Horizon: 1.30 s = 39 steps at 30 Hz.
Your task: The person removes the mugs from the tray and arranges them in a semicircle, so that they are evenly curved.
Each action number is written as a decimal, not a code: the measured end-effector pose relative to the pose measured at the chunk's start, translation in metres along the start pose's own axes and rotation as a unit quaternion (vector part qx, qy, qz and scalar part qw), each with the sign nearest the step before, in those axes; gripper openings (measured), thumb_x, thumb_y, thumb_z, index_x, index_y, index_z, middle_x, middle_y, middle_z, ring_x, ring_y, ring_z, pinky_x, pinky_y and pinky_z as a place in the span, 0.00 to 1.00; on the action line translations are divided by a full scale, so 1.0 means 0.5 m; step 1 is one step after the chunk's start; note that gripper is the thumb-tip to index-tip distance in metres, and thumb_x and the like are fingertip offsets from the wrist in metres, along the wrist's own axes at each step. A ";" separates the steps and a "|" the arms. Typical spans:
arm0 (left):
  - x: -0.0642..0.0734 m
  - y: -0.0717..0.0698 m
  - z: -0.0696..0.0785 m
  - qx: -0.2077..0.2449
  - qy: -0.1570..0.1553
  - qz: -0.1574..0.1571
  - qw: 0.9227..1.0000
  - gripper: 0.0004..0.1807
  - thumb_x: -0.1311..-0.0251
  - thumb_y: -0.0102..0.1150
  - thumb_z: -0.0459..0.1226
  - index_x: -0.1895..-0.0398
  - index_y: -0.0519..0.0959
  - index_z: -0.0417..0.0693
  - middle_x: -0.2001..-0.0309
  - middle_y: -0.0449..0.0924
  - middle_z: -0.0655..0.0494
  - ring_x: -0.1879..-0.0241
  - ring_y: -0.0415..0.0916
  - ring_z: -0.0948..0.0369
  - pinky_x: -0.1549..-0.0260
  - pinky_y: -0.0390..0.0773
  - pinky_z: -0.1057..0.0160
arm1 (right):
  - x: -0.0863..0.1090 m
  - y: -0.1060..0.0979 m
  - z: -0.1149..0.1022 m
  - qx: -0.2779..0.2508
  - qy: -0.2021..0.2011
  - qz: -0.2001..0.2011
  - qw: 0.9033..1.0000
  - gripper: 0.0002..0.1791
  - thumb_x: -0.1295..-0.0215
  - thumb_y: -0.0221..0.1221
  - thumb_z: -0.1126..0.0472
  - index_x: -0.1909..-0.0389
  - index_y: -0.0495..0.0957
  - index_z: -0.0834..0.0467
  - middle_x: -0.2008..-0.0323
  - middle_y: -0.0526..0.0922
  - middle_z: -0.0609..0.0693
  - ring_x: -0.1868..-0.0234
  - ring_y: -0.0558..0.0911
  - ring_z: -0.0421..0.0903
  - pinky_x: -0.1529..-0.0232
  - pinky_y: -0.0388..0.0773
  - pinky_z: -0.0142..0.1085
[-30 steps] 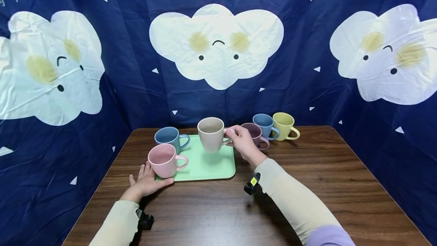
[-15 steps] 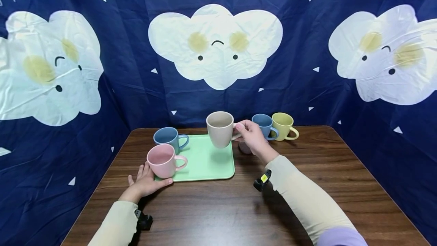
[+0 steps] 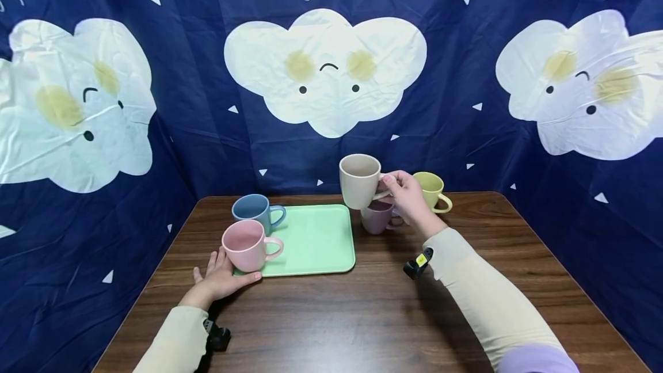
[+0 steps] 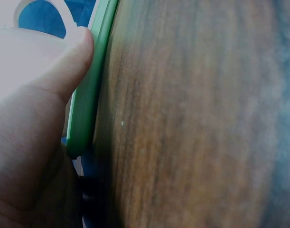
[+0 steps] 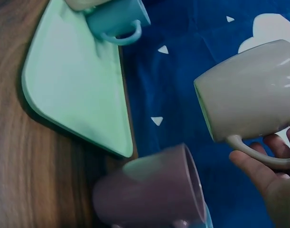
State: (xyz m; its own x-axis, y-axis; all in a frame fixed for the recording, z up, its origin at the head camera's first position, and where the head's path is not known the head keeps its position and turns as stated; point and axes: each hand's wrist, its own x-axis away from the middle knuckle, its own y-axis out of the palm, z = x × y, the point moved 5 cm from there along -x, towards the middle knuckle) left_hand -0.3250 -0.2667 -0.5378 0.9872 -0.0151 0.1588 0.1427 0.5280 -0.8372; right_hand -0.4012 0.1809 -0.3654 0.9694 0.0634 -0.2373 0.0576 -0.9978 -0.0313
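My right hand (image 3: 409,193) grips the handle of a beige mug (image 3: 358,180) and holds it up, above and just behind a purple mug (image 3: 377,216). In the right wrist view, the beige mug (image 5: 251,90) hangs clear of the purple mug (image 5: 149,190), fingers and thumb around its handle. At the front left corner of a mint green tray (image 3: 323,240), my left hand (image 3: 220,281) lies with fingers spread beside a pink mug (image 3: 244,246). The thumb (image 4: 76,57) stretches along the tray's edge in the left wrist view. A blue mug (image 3: 251,209) stands behind the pink one, on the tray.
A yellow mug (image 3: 430,189) stands at the back of the wooden table (image 3: 321,321), right of the tray. Another blue mug there is mostly hidden behind my right hand. A dark blue curtain (image 3: 279,154) with clouds closes off the back and sides.
My right hand has carried the beige mug to the right and upward, from over the tray to beyond its right edge. The left hand and the mugs on the tray have stayed put.
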 end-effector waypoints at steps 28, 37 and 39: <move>0.001 0.002 -0.005 0.001 0.005 0.008 1.000 0.79 0.58 0.59 0.79 0.21 0.38 0.31 0.23 0.27 0.25 0.24 0.22 0.30 0.43 0.14 0.22 | -0.005 -0.160 -0.024 0.014 -0.003 0.102 0.995 0.13 0.21 0.51 0.60 0.54 0.73 0.69 0.69 0.84 0.39 0.59 0.84 0.42 0.62 0.85 0.34; -0.002 0.003 -0.005 0.003 0.000 0.005 1.000 0.79 0.59 0.60 0.79 0.21 0.38 0.31 0.23 0.27 0.25 0.24 0.22 0.31 0.43 0.13 0.23 | 0.004 -0.213 -0.036 0.015 0.002 0.131 0.991 0.12 0.21 0.51 0.60 0.55 0.72 0.67 0.69 0.84 0.40 0.62 0.83 0.40 0.62 0.85 0.32; -0.003 0.004 -0.006 0.003 0.001 0.006 1.000 0.80 0.59 0.60 0.79 0.21 0.37 0.31 0.23 0.27 0.25 0.24 0.21 0.30 0.43 0.13 0.23 | 0.005 -0.224 -0.037 0.014 -0.001 0.136 0.991 0.12 0.21 0.51 0.60 0.55 0.72 0.68 0.69 0.84 0.40 0.62 0.83 0.39 0.62 0.85 0.32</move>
State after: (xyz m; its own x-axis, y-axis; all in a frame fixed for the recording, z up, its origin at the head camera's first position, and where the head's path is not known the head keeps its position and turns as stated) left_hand -0.3260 -0.2683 -0.5413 0.9889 -0.0105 0.1481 0.1308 0.5338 -0.8354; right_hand -0.4009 0.2925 -0.3444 0.9475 -0.2082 -0.2426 -0.2128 -0.9771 0.0076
